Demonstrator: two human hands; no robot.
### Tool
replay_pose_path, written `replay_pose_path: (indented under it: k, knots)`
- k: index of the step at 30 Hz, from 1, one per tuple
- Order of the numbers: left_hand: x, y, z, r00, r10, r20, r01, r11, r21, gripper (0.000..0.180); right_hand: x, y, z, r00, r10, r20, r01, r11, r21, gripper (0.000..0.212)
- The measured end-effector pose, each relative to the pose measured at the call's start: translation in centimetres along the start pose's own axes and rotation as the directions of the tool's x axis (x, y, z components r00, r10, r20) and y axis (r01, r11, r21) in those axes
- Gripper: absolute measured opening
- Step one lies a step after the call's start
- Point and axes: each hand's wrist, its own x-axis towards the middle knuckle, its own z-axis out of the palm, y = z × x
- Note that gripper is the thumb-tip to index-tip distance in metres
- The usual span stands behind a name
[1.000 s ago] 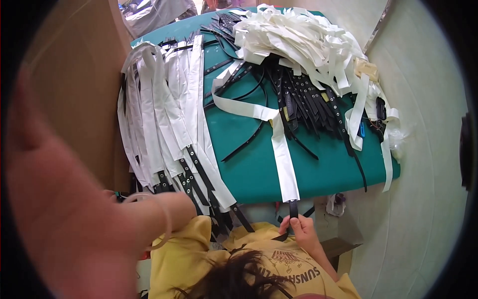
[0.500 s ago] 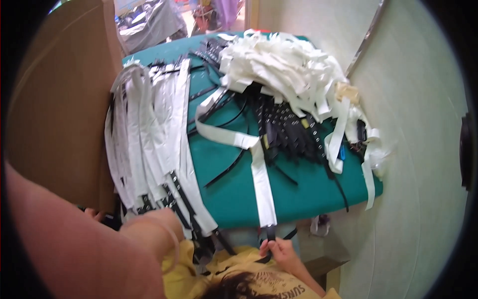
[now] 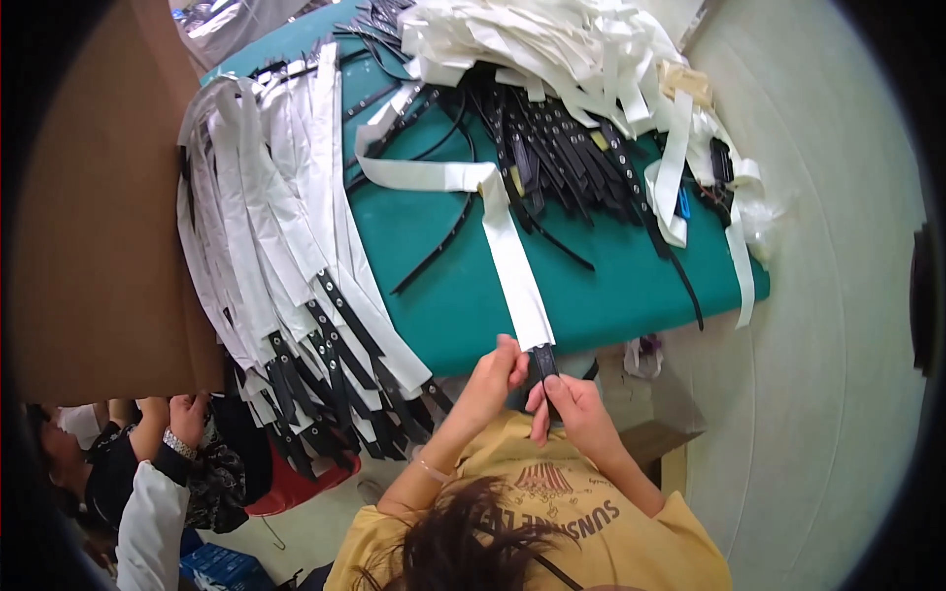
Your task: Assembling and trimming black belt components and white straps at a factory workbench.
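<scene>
Just past the table's front edge, my right hand [image 3: 581, 409] pinches the dark end of a black belt [image 3: 544, 361] between thumb and fingers. A long white sleeve [image 3: 514, 271] covers the rest of this belt and runs up onto the green table, bending left at its far part. My left hand [image 3: 488, 387] is closed beside the sleeve's lower edge, fingers curled and thumb raised; whether it grips anything is hidden. On the left lies a thick row of white-sleeved belts [image 3: 286, 197], their black eyeleted ends [image 3: 335, 345] hanging over the front edge.
Black belts with metal eyelets [image 3: 562, 148] lie heaped under a pile of white strips [image 3: 532, 49] at the back. A brown board [image 3: 108, 197] stands left; a pale wall [image 3: 818, 295] rises right. At lower left sit other people, one hand [image 3: 187, 419] showing. A cardboard box [image 3: 670, 419] stands below the table.
My left arm has come back from the row of sleeved belts on the left to the belt end. The view has tipped down; my right hand still holds that end.
</scene>
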Motion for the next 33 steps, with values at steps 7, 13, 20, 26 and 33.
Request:
replay_pose_path:
  k: [7,13,20,26,33]
  knots:
    - [-1.6,-1.1,3.5,0.992,-0.037,0.118,0.041,0.999,-0.029,0.033,-1.7,2.4,-0.5,0.990,0.112,-0.084,-0.098,0.983,0.154,0.041]
    - [0.6,-3.3,1.3,0.999,0.026,-0.038,-0.025,0.999,0.023,0.035,-2.6,2.4,-1.0,0.994,0.094,-0.060,-0.087,0.991,0.102,0.041]
    - [-0.7,-4.8,1.4,0.998,-0.026,0.054,0.025,1.000,0.007,0.037,-3.1,3.0,-1.4,0.994,0.082,-0.068,-0.073,0.989,0.125,0.042]
    - [0.3,-4.1,2.7,0.996,0.075,-0.057,-0.074,0.997,0.016,0.033,-3.6,3.2,-1.7,0.996,0.087,-0.016,-0.085,0.990,0.109,0.042]
    - [-1.8,-3.3,4.7,0.965,0.237,-0.109,-0.236,0.971,0.019,0.026,-5.4,1.7,-1.0,0.991,0.134,-0.004,-0.133,0.986,0.102,0.039]
